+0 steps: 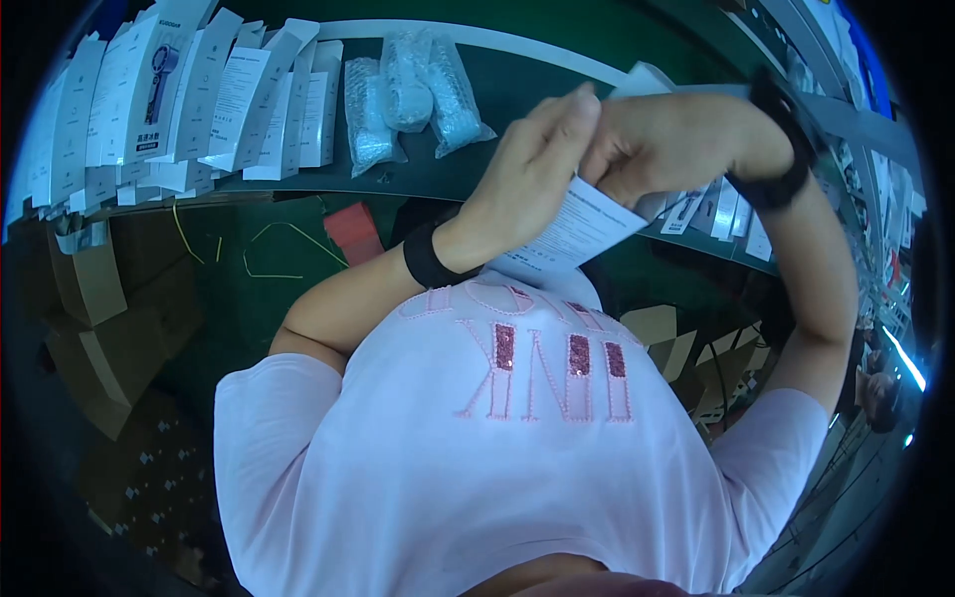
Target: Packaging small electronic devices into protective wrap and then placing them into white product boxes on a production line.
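A white carton (589,227) with fine print on its side is held tilted in front of my chest. My left hand (532,169) is wrapped around its left side, fingers pointing up. At the carton's upper end is my right hand (647,144), its fingers curled down against the end. Whatever those fingers may pinch is hidden behind the knuckles. Just beyond my left hand, several bubble-wrapped items (408,85) lie on the green bench (418,169).
Upright white cartons (139,90) crowd the bench at the left. More cartons (731,211) stand at the right, below my right forearm. Cardboard boxes (104,348) sit low on the left. A red piece (354,235) lies under the bench edge, near yellow straps (274,274).
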A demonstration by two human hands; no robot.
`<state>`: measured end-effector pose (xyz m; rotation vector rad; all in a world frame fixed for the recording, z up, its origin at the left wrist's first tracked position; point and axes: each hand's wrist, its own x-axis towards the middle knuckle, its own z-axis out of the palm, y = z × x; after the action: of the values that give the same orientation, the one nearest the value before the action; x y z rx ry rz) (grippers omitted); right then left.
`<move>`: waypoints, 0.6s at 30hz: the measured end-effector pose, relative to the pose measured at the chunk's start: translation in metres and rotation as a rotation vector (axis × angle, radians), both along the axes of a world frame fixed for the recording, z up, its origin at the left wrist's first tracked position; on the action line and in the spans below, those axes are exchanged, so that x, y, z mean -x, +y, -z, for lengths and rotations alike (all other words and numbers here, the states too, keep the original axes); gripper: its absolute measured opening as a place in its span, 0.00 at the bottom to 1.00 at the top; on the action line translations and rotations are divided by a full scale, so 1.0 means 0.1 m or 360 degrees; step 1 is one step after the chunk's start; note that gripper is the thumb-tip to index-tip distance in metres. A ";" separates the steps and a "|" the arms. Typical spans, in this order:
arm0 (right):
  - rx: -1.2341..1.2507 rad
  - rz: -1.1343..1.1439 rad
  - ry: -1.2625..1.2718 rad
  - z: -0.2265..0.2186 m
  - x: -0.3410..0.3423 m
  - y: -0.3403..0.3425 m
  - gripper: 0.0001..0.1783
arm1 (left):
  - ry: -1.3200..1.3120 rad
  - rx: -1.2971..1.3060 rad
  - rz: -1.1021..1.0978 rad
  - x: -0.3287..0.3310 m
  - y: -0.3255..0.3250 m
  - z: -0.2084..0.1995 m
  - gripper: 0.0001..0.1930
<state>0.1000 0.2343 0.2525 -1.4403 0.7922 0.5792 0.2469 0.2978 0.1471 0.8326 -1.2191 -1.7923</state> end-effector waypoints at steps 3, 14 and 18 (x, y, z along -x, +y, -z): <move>-0.0408 0.0031 -0.0208 0.10 0.15 -0.07 0.10 | 0.0179 0.0176 0.0125 -0.09 0.04 0.10 0.30; 0.0421 0.2040 -0.0751 0.77 0.26 0.95 0.43 | 0.0231 0.0521 0.0300 -0.31 -0.10 0.27 0.30; 0.1130 0.1779 -0.0996 0.83 0.32 1.07 0.36 | 0.0088 0.0418 0.0344 -0.26 -0.12 0.28 0.25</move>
<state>0.0677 0.3409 0.1699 -1.3864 1.1591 -1.0454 0.2729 0.2863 0.1186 0.5139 -1.5153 -1.7591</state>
